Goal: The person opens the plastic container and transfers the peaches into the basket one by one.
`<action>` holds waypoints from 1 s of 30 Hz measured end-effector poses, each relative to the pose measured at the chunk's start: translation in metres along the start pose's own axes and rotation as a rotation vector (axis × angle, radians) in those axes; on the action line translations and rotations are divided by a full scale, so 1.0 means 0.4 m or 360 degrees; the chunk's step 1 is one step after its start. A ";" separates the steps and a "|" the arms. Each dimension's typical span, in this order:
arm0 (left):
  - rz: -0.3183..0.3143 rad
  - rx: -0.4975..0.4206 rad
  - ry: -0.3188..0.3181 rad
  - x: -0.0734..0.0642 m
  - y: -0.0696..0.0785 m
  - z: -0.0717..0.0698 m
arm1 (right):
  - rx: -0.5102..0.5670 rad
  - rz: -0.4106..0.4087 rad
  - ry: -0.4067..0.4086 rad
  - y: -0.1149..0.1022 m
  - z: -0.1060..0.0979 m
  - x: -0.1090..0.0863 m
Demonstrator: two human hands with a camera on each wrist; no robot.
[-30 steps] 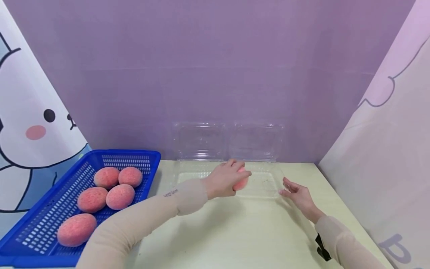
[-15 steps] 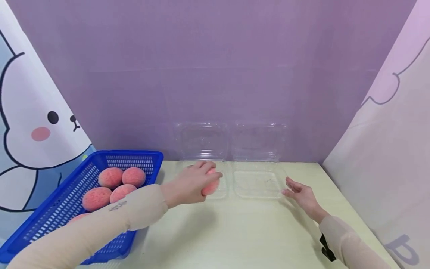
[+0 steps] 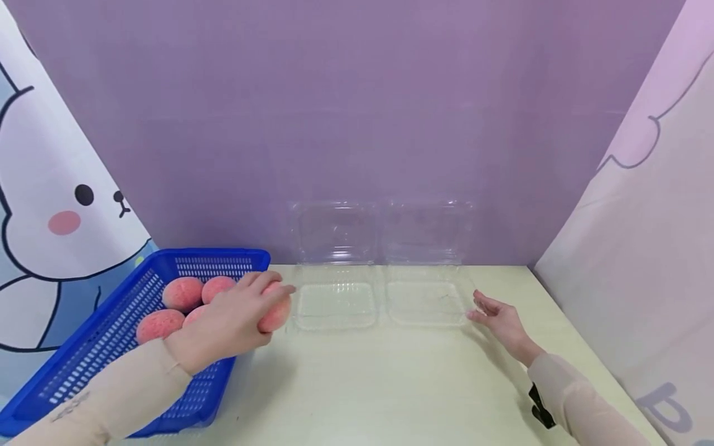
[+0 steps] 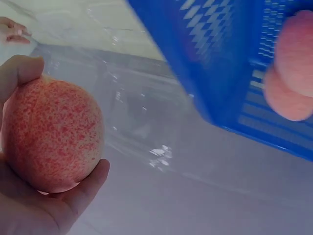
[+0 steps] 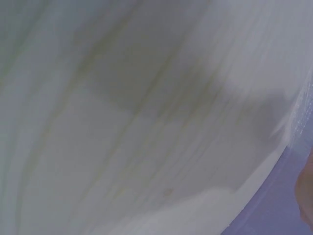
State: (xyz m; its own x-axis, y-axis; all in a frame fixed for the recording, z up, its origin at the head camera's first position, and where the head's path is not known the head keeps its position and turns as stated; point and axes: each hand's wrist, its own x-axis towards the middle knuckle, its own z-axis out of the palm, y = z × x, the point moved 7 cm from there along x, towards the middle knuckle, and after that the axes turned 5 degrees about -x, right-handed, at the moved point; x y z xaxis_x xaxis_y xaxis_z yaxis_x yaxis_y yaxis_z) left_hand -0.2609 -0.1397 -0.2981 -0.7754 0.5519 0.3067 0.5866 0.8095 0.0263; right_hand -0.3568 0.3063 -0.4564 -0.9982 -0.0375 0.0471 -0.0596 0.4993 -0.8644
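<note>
In the head view my left hand [image 3: 229, 316] grips a fuzzy pink peach [image 3: 274, 308] over the right rim of the blue basket [image 3: 214, 396]. Up close in the left wrist view, thumb and fingers wrap the red-speckled peach [image 4: 58, 134]. My right hand [image 3: 504, 325] is at the right edge of a clear plastic clamshell container [image 3: 382, 310], thumb and fingers pinching that edge. Two hollows lie side by side in its base, and the raised lid [image 3: 337, 232] leans against the back wall. Only a sliver of the right hand [image 5: 305, 191] shows in the right wrist view.
Several more peaches [image 3: 183, 294] lie in the basket, some partly hidden by the left hand. A purple cloth wall [image 3: 362, 124] closes the back, and printed panels stand left and right. Pale table surface [image 3: 357, 384] stretches in front of the container.
My left hand has carried the peach leftward from above the container to the basket's right rim. The right hand stays at the container's edge.
</note>
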 end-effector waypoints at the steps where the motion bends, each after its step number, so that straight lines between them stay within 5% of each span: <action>1: -0.0028 0.0006 0.0008 -0.010 -0.011 -0.006 | 0.0007 -0.0002 0.0000 -0.001 -0.003 0.001; 7: -0.0154 0.0008 0.0048 -0.073 -0.074 -0.023 | 0.0009 -0.0010 0.0010 -0.001 -0.013 0.010; 16: -0.0123 -0.0013 0.0155 -0.127 -0.113 -0.023 | 0.0009 -0.0003 0.0018 0.001 -0.002 0.001; 25: -0.0300 0.0019 0.0039 -0.167 -0.159 -0.004 | 0.0006 0.0001 0.0020 -0.001 -0.011 0.001; 30: -0.0263 0.0070 0.0031 -0.198 -0.179 0.018 | 0.0024 0.0008 0.0005 -0.005 -0.007 0.000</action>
State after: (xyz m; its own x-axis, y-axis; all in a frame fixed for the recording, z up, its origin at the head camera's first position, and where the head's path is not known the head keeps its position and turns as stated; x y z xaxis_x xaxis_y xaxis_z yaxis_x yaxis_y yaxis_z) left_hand -0.2432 -0.2399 -0.3311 -0.8555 0.4070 0.3202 0.4403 0.8971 0.0362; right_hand -0.3566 0.3077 -0.4534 -0.9985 -0.0321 0.0445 -0.0545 0.4866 -0.8719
